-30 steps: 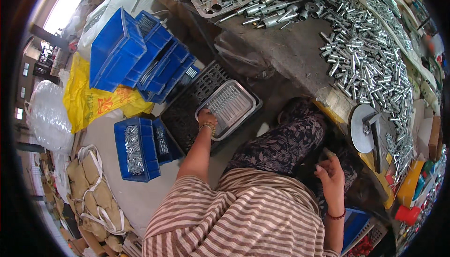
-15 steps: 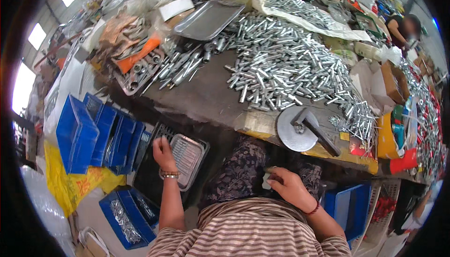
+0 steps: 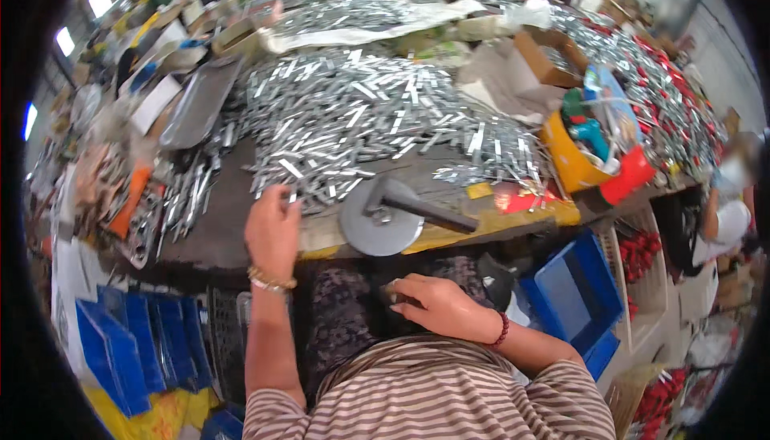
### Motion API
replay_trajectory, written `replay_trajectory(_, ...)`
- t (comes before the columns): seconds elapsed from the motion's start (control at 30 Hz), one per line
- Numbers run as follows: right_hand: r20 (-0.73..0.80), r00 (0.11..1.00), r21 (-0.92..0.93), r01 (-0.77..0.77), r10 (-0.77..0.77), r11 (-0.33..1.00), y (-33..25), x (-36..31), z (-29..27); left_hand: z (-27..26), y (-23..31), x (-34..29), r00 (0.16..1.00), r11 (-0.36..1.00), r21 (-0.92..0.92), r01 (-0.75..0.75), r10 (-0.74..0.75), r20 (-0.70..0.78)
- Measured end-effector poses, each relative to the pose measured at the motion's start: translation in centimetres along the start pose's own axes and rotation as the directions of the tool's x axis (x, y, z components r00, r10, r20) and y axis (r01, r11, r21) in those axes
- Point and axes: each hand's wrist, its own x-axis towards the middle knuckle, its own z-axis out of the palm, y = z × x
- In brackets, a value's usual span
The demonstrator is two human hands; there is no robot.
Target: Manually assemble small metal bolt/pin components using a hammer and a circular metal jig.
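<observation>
— Where's the left hand point(image 3: 273, 230)?
— Centre-left of the frame, fingers curled onto the near edge of the pile of metal pieces point(image 3: 353, 123); whether they pinch one, I cannot tell.
— The right hand point(image 3: 433, 305)?
— Lower centre, loosely closed on the lap, nothing visibly held.

Even, bright daylight fills the scene; windows glow white at the upper left rim. The heap of shiny silver metal pieces point(image 3: 353, 119) glints. Motion blur softens everything, and fisheye distortion bends the edges into a black border.
</observation>
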Motion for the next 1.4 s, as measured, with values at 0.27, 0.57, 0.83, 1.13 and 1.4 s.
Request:
replay_trajectory(0.27,-0.58,0.805,-0.505,-0.239,-0.121,0.829,3.1,0.2,-11.4,-3.5,2.9,-0.8,0.991,0.965,-0.238,-0.107,0.084,-0.106)
replay_trajectory(0.57,-0.41,0.889,-0.864,-0.308,-0.203,0.399,7.8,6.8,-15.4,-3.6,5.3,-3.6,0.883,0.886,-0.106,-0.451,0.46,0.094)
replay_trajectory(0.83,-0.355,0.789,-0.921,-0.201,-0.502,0.335,15.5,-0.4,-18.8,5.0,6.4,-4.0,0.731,0.716,-0.337,-0.611,0.674,0.109)
replay_trajectory(1.13,-0.652,0.758,-0.149,-0.149,0.017,0.978,1.0,4.3,-8.0,6.6,5.0,-5.4,0.888,0.835,-0.317,-0.45,0.456,-0.06)
replay_trajectory(1.4,-0.202,0.967,-0.558,0.017,-0.156,0.83,0.8,5.0,-6.4,5.7,4.4,-5.7,0.902,0.836,-0.366,-0.408,0.432,-0.019)
